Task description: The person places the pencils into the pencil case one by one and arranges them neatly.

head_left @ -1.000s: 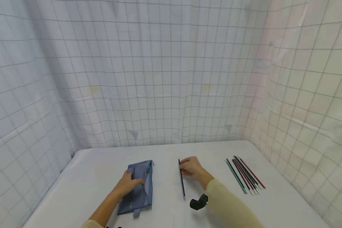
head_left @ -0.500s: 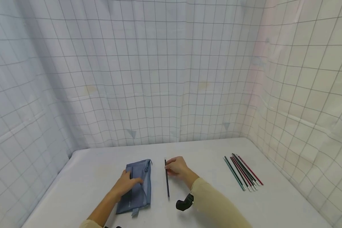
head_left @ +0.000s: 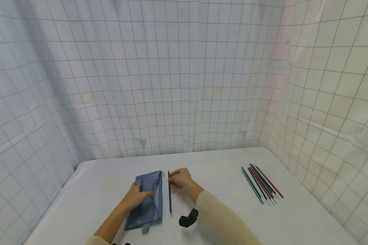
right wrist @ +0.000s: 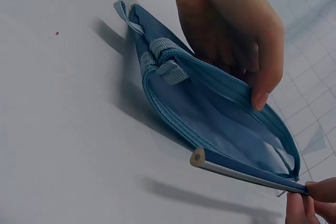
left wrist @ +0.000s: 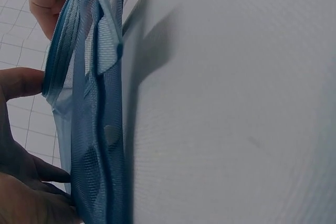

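Note:
A blue zip pencil case [head_left: 148, 212] lies on the white table, left of centre in the head view. My left hand [head_left: 136, 198] holds its upper side, with the thumb [right wrist: 265, 85] over the zipper edge, and the mouth [right wrist: 226, 119] gapes toward the right. Just right of that mouth, my right hand [head_left: 181, 179] pinches a dark blue pencil [head_left: 170, 200] near its white-tipped end. In the right wrist view the pencil's flat, unsharpened end [right wrist: 197, 157] points away from the fingertips, and its shaft overlaps the case's lower zipper edge.
Several green, red and black pencils [head_left: 260, 183] lie side by side at the right of the table [head_left: 220, 163]. Grid-patterned white curtains [head_left: 178, 85] hang behind the table and on both sides. A black wrist device [head_left: 188, 218] sticks out below my right sleeve [head_left: 222, 217].
My right hand has moved left with the pencil, bringing it beside the pencil case's opening. The left hand keeps its hold on the case. The view has shifted slightly.

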Demonstrator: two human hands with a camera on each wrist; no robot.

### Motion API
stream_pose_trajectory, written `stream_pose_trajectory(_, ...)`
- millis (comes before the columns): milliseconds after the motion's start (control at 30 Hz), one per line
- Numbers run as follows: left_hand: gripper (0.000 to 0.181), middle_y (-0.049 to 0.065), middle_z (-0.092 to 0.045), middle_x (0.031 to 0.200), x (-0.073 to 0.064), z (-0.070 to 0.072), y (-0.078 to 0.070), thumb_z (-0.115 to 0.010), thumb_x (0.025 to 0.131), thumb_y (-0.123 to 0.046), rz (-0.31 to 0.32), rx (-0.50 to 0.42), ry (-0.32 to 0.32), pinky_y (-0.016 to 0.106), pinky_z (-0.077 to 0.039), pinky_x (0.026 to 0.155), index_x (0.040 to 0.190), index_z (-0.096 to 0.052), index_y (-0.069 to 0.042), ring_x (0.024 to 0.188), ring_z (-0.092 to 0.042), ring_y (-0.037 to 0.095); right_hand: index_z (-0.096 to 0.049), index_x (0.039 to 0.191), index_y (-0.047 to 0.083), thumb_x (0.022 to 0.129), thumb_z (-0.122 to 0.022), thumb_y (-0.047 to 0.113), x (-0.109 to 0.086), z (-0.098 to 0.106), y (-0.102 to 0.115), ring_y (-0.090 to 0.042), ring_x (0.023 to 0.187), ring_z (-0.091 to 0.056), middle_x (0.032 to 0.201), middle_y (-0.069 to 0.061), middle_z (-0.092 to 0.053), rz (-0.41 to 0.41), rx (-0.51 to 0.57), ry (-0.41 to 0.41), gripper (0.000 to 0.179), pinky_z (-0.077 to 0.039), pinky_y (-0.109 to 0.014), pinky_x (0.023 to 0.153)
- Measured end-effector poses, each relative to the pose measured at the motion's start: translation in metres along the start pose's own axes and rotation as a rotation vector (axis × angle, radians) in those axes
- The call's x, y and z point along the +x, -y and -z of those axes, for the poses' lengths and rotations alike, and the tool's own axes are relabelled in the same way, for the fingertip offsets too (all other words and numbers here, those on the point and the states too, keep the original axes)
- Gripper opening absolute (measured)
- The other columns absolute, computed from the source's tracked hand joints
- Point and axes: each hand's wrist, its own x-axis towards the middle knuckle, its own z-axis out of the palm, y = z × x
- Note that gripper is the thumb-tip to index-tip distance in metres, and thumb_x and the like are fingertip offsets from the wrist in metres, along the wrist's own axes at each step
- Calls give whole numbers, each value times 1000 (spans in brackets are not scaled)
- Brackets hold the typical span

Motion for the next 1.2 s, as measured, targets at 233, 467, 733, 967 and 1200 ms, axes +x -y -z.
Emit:
stream_pose_trajectory(233,103,44,-10,159,2,2,-1,-70,89,-42,12,-14,10,71,-23,114,151,-19,22,143,-19,63,-75,102,-3,87,-76,-8,-2,-19,-3,-13,62,-65,84,-10,-70,-6,-42,-24,16,-57,-24,54)
stream_pose_trajectory(467,102,42,-10,160,4,3,-1,-69,89,-41,8,-32,9,72,-25,112,153,-19,21,142,-22,62,-73,102,-3,87,-76,-8,-1,-32,-3,-14,65,-66,83,-9,-69,-23,-47,-36,16,-57,-24,53)
stream_pose_trajectory(733,101,41,-13,159,2,0,-2,-70,88,-40,29,-30,-5,71,-27,112,153,-20,20,141,-26,61,-72,101,-3,85,-78,-8,1,-39,-4,-13,62,-64,79,-9,-68,-46,-59,-59,17,-54,-22,49)
stream_pose_trajectory(967,103,43,-10,160,2,-1,-2,-71,87,-41,17,-19,-9,72,-25,112,152,-20,21,143,-21,62,-72,97,0,85,-78,-7,4,-47,-8,-15,61,-65,77,-8,-68,-42,-108,-73,15,-55,-23,50)
stream_pose_trajectory(1200,103,42,-8,161,4,1,-1,-71,87,-40,13,-21,-13,71,-22,113,152,-20,21,144,-19,62,-71,94,1,85,-78,-8,4,-52,-3,-17,64,-66,80,-8,-66,-35,-123,-74,14,-56,-24,51)
